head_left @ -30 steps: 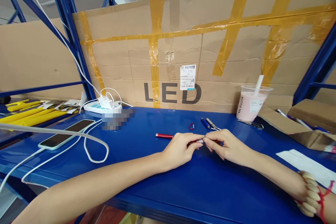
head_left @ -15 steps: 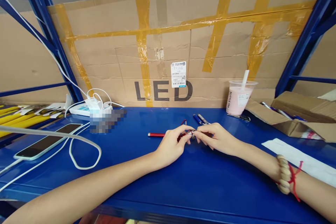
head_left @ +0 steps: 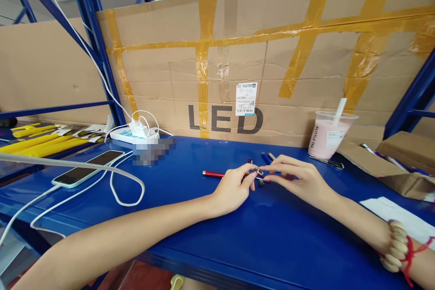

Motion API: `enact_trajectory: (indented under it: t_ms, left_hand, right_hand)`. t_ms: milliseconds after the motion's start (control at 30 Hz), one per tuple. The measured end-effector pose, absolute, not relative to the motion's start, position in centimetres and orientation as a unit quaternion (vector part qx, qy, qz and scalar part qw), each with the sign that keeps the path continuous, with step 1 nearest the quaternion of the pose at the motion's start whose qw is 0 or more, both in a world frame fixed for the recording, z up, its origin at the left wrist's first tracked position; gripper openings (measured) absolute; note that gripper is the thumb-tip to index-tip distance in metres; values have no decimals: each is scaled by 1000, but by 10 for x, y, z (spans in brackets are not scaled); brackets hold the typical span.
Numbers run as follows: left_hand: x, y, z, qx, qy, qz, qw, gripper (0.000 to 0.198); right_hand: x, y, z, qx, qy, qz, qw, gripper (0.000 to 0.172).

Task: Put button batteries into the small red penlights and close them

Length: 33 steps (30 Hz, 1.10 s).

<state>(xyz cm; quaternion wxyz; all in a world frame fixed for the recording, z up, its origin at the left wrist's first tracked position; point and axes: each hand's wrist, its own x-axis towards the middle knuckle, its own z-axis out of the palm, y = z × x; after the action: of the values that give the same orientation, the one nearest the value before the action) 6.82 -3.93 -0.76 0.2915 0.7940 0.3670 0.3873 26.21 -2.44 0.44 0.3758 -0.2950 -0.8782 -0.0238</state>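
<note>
My left hand (head_left: 234, 190) is closed in a pinch on a small shiny metal piece (head_left: 259, 172), just above the blue tabletop. From the other side, the thumb and fingertips of my right hand (head_left: 301, 176) close on the same piece. A tiny dark metal part (head_left: 261, 182) shows just below the fingertips; whether it is joined to the piece is unclear. Behind my left hand lies a red pen barrel (head_left: 213, 174), partly hidden by the fingers. A thin red part (head_left: 249, 161) pokes up beyond them. Blue pens (head_left: 267, 157) lie behind my right hand.
A pink drink cup (head_left: 328, 138) with a straw stands at back right, near an open cardboard box (head_left: 390, 163) and white paper (head_left: 397, 217). Leftward are a phone (head_left: 90, 170), white cables (head_left: 127, 204) and a power strip (head_left: 134, 136). A taped cardboard sheet (head_left: 163, 86) closes the back.
The view has swung left, so the scene sits further right. My right hand's fingers have spread a little, and the small metal piece between both hands shows more plainly.
</note>
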Motion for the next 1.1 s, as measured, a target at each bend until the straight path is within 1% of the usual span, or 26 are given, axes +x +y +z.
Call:
enact_trajectory:
  t_ms: [267, 467, 567, 700, 800, 1100]
  left_hand:
    - [68, -41, -7, 805, 373, 360, 287, 25]
    - [67, -41, -7, 810, 362, 351, 299, 22]
    - [66, -40, -9, 812, 349, 346, 314, 19]
    - [65, -41, -10, 818, 323, 352, 321, 12]
    - [64, -41, -10, 823, 306, 349, 328, 13]
    - [66, -37, -10, 810, 303, 372, 337, 10]
  right_hand:
    - [264, -22, 6, -261, -884, -47, 384, 21]
    - [263, -23, 8, -250, -885, -57, 388, 23]
    - [262, -24, 7, -244, -884, -24, 397, 21]
    - [259, -26, 6, -277, -863, 85, 415, 16]
    - [257, -27, 5, -303, -847, 141, 414, 16]
    - [250, -33, 11, -386, -818, 158, 396, 17]
